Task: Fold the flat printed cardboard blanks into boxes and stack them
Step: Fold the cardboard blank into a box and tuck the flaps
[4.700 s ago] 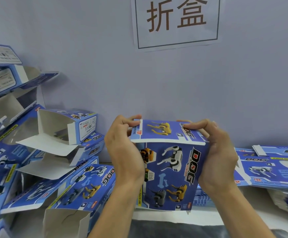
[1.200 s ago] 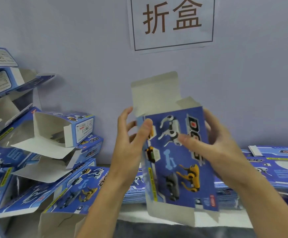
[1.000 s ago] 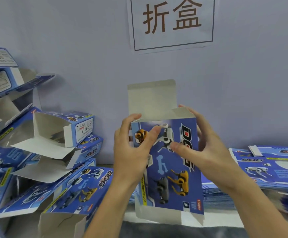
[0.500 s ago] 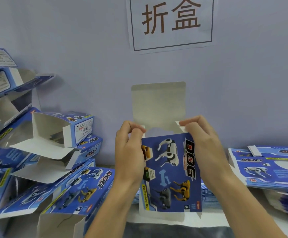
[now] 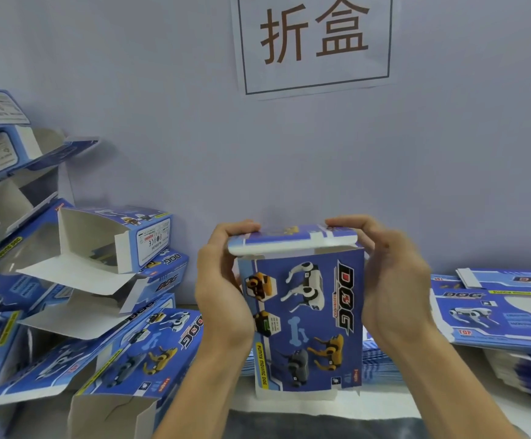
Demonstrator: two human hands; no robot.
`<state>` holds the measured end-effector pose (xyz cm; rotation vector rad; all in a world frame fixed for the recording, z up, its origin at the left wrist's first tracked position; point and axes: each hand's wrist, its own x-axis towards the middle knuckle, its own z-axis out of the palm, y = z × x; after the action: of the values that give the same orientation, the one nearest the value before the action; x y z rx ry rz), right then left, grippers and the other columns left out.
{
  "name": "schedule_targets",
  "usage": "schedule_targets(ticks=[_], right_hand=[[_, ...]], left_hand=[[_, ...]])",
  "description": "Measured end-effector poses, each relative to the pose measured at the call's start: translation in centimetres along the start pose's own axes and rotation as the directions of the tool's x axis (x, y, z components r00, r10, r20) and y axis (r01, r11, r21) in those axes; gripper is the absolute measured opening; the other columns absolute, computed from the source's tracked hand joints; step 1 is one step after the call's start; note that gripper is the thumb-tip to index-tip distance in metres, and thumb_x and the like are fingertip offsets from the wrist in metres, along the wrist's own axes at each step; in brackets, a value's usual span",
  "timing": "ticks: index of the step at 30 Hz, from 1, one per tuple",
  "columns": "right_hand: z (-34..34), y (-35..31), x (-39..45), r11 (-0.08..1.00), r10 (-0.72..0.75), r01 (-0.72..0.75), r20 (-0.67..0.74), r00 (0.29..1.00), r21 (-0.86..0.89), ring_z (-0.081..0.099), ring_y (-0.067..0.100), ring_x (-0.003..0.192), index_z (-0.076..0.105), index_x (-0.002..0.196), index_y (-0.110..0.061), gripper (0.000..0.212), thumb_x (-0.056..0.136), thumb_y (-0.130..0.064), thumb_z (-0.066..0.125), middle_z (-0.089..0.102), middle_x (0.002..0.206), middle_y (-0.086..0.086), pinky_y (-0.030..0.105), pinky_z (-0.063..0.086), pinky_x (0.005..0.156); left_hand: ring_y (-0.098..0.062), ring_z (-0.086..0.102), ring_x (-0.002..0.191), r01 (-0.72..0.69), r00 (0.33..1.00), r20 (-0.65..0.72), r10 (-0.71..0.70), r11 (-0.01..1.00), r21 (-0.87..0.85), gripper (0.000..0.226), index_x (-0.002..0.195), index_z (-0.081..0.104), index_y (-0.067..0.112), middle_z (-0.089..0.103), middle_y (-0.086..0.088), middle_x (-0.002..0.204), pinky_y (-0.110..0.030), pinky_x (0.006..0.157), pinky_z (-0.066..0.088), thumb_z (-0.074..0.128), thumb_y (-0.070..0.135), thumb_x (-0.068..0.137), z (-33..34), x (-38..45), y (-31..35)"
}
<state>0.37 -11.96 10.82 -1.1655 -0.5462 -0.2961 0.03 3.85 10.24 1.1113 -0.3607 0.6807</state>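
1. My bench (image 5: 384,403) is white and runs along the pale wall, with its front edge just below me.
2. On its left side lies a heap of folded boxes (image 5: 77,299), blue with printed dogs, piled one on another and tilted, several with open ends and loose flaps toward me.
3. On its right side sits a stack of flat blanks (image 5: 498,312), printed side up.
4. More flat blanks (image 5: 376,359) lie stacked at the middle, near the wall.
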Motion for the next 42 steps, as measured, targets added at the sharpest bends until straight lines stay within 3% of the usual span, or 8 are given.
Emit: schedule_targets(ticks=[2,8,14,17,22,29,34,42], right_hand=[[0.0,-0.1,-0.4,0.998,0.009,-0.012,0.043,0.999,0.068,0.069,0.037,0.094,0.068,0.102,-0.018,0.041,0.086,-0.046,0.043,0.07,0.111,0.016,0.045,0.056,0.071],[0.6,-0.2,-0.5,0.987,-0.071,0.079,0.064,0.995,-0.136,0.074,0.027,0.081,0.062,0.101,-0.032,0.019,0.086,-0.041,0.055,0.066,0.109,0.016,0.034,0.059,0.057],[0.3,0.1,-0.5,0.986,-0.124,0.129,0.05,0.991,-0.108,0.075,0.026,0.081,0.062,0.103,-0.034,0.017,0.088,-0.036,0.055,0.071,0.103,0.008,0.032,0.058,0.053],[0.0,0.2,-0.6,0.991,-0.114,0.117,0.053,0.992,-0.058,0.074,0.025,0.077,0.062,0.099,-0.027,0.013,0.089,-0.03,0.055,0.073,0.093,-0.002,0.032,0.059,0.053],[-0.3,0.1,-0.6,0.994,-0.07,0.069,0.009,0.998,0.088,0.074,0.023,0.089,0.068,0.083,-0.019,0.01,0.078,-0.019,0.059,0.066,0.12,-0.006,0.029,0.058,0.057],[-0.7,-0.4,-0.7,0.976,0.035,-0.042,0.037,0.999,0.212,0.072,0.026,0.1,0.074,0.074,-0.019,0.013,0.073,-0.016,0.061,0.063,0.132,-0.004,0.036,0.061,0.068],[-1.0,-0.3,-0.5,0.995,0.012,-0.019,0.076,0.997,0.094,0.068,0.03,0.11,0.073,0.076,-0.021,0.017,0.064,-0.016,0.084,0.059,0.136,-0.009,0.042,0.061,0.072],[-1.0,0.2,0.1,0.998,-0.012,0.01,0.032,0.999,0.062,0.069,0.033,0.106,0.075,0.074,-0.018,0.007,0.068,-0.022,0.075,0.061,0.135,-0.005,0.042,0.061,0.069]], left_hand=[[-0.025,0.07,0.102,0.03,0.999,0.026,-0.029,0.999,-0.042,0.061,0.109,0.064,0.006,0.07,-0.006,0.115,-0.032,0.069,0.06,0.049,0.057,0.08,-0.1,-0.2,0.1],[-0.023,0.075,0.086,-0.043,0.987,0.159,0.032,0.996,0.072,0.02,0.104,0.055,0.027,0.07,0.001,0.096,-0.033,0.056,0.06,0.057,0.038,0.087,0.4,-0.7,0.1],[-0.054,0.062,0.084,-0.084,0.988,0.14,0.066,0.988,0.126,0.013,0.098,0.061,0.034,0.065,-0.024,0.097,-0.073,0.058,0.048,0.061,0.041,0.088,0.5,-0.7,0.5],[-0.049,0.066,0.086,-0.043,0.981,0.193,0.017,0.99,0.132,0.012,0.097,0.066,0.032,0.065,-0.023,0.101,-0.062,0.057,0.055,0.064,0.038,0.087,0.0,-0.4,0.4],[-0.017,0.05,0.135,0.015,0.956,0.29,-0.032,0.998,0.062,0.019,0.087,0.076,0.03,0.058,0.018,0.134,-0.036,0.08,0.059,0.074,0.043,0.074,-0.8,0.3,0.5],[-0.021,0.047,0.138,0.034,0.898,0.436,-0.056,0.998,0.057,0.04,0.091,0.078,0.033,0.048,0.017,0.145,-0.052,0.082,0.059,0.086,0.059,0.061,-1.6,0.4,1.1],[-0.019,0.053,0.132,-0.028,0.901,0.433,-0.023,0.993,0.111,0.032,0.086,0.08,0.03,0.047,0.016,0.146,-0.033,0.072,0.061,0.089,0.046,0.059,-1.5,0.3,1.2],[-0.017,0.051,0.134,-0.119,0.922,0.383,0.047,0.979,0.167,0.018,0.08,0.08,0.033,0.053,0.02,0.14,-0.029,0.074,0.061,0.081,0.032,0.062,-1.6,0.3,0.7]])
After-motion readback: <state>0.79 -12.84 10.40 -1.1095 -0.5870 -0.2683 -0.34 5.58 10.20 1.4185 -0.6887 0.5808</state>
